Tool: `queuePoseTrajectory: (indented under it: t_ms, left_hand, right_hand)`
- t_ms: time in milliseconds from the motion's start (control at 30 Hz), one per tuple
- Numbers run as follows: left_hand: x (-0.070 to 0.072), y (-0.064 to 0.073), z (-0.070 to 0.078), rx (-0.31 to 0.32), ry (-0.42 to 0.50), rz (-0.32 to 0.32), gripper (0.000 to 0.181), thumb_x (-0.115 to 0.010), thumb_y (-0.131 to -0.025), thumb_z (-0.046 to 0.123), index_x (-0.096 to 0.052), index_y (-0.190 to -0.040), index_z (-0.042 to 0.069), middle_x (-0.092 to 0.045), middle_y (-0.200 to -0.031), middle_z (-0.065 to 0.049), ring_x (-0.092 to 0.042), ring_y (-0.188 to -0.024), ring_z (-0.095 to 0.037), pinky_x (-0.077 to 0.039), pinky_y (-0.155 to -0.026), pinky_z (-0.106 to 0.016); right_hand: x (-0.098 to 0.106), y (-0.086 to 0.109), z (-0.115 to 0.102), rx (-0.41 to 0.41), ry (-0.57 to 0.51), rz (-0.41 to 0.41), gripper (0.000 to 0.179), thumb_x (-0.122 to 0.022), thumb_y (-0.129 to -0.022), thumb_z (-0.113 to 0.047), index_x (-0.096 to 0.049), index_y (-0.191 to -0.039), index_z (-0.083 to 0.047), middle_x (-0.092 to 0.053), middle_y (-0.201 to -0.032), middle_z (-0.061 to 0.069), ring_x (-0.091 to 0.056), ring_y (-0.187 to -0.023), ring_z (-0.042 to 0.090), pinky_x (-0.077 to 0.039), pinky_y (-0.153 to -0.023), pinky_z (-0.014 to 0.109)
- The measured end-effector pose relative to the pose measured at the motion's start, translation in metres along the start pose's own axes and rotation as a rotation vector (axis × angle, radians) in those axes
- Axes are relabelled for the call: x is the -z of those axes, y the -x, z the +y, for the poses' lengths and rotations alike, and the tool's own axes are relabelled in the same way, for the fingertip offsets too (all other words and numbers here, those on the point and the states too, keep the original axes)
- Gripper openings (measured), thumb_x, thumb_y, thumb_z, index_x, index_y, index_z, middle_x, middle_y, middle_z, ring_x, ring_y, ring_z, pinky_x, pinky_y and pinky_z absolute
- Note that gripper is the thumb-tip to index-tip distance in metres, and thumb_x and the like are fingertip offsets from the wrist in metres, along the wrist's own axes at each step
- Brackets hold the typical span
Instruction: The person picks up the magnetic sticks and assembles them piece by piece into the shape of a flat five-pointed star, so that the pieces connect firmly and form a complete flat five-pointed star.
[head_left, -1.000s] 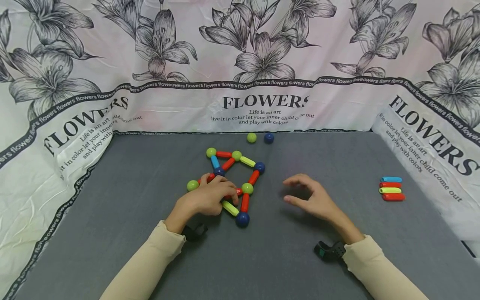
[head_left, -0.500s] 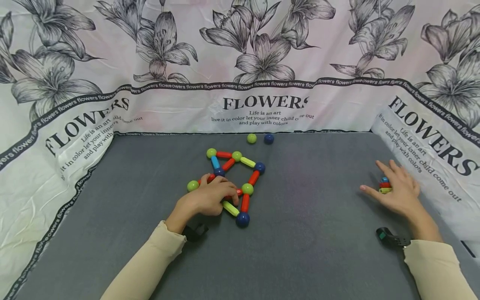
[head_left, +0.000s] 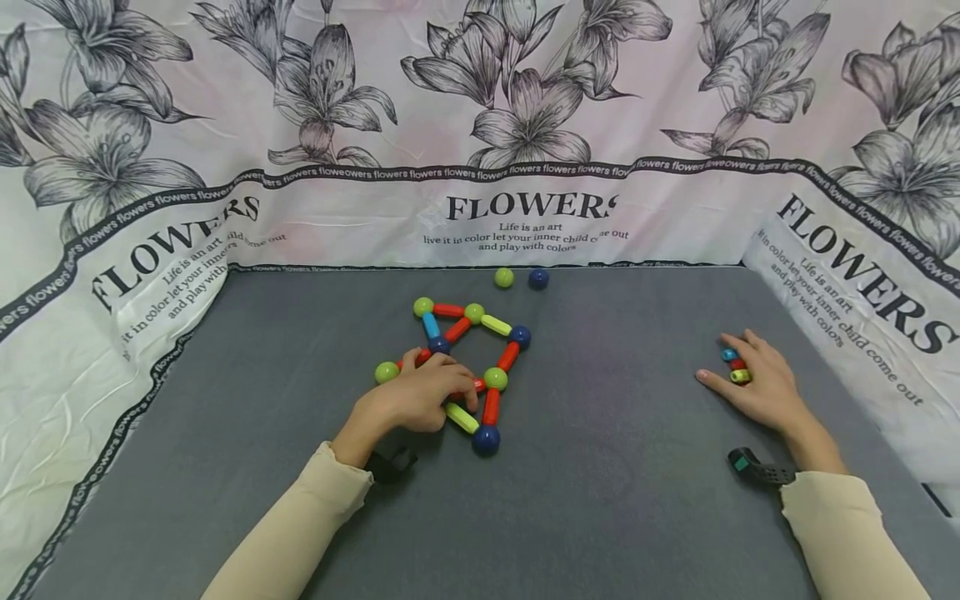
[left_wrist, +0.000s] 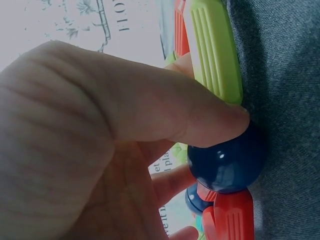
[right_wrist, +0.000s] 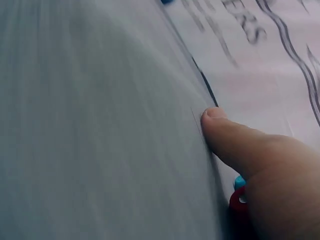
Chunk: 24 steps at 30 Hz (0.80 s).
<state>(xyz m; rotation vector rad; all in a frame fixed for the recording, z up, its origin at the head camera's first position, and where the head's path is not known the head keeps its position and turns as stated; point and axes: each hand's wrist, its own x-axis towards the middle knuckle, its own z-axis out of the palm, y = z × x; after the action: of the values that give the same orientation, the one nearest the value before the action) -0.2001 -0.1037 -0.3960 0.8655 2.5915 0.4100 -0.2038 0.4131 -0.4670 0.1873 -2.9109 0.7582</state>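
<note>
A flat frame of magnetic sticks and balls lies left of centre on the grey table. My left hand rests over its lower left part. In the left wrist view the thumb presses on a dark blue ball, where a yellow-green stick and a red stick meet, with fingers on the ball's far side. At the right, my right hand lies over a small row of magnetic sticks; ends of a blue stick, a red stick and a yellow-green stick show between thumb and fingers. The palm hides the others.
A loose green ball and a dark blue ball sit at the table's back edge. Behind them hangs a flower-printed cloth, which also runs along both sides of the grey table.
My right hand went from beside the frame out to the stick row on the right, then drew the sticks slightly leftward. The left hand and the frame have stayed put.
</note>
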Motion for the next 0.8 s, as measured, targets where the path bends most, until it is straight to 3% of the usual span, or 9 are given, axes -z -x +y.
queuePoseTrajectory:
  t_ms: [233,500,667,800]
  left_hand:
    - [-0.001,0.0,-0.001,0.0,0.004,-0.006,0.052,-0.063,-0.082,-0.013,-0.073,-0.106,0.032,-0.058,-0.145,0.009,-0.037,-0.145,-0.021,0.001,-0.121,-0.066]
    - [-0.001,-0.001,-0.001,0.003,-0.004,-0.01,0.05,-0.061,-0.083,-0.012,-0.073,-0.105,0.032,-0.06,-0.142,0.01,-0.037,-0.145,-0.021,0.0,-0.121,-0.067]
    - [0.001,0.0,-0.001,0.006,-0.001,-0.009,0.051,-0.061,-0.083,-0.012,-0.073,-0.105,0.032,-0.059,-0.142,0.01,-0.037,-0.145,-0.02,-0.001,-0.122,-0.066]
    - [0.003,0.002,-0.002,0.001,0.022,-0.012,0.051,-0.061,-0.082,-0.014,-0.072,-0.104,0.031,-0.06,-0.141,0.01,-0.038,-0.144,-0.019,-0.001,-0.122,-0.064]
  right_hand:
    - [-0.033,-0.028,-0.056,0.082,-0.063,-0.037,0.075,-0.071,-0.094,-0.037,-0.04,-0.152,-0.002,-0.019,-0.161,0.037,-0.016,-0.146,0.062,-0.011,-0.11,0.079]
    - [-0.072,-0.06,-0.114,0.14,-0.046,-0.102,0.075,-0.072,-0.093,-0.04,-0.042,-0.153,-0.006,-0.021,-0.164,0.032,-0.017,-0.151,0.056,-0.01,-0.117,0.073]
    - [-0.081,-0.07,-0.132,0.147,-0.053,-0.13,0.077,-0.07,-0.094,-0.044,-0.039,-0.156,-0.01,-0.019,-0.166,0.028,-0.015,-0.152,0.053,-0.007,-0.119,0.072]
    - [-0.076,-0.067,-0.133,0.162,-0.201,-0.125,0.069,-0.067,-0.097,-0.034,-0.04,-0.155,-0.01,-0.015,-0.168,0.026,-0.009,-0.154,0.052,-0.008,-0.116,0.076]
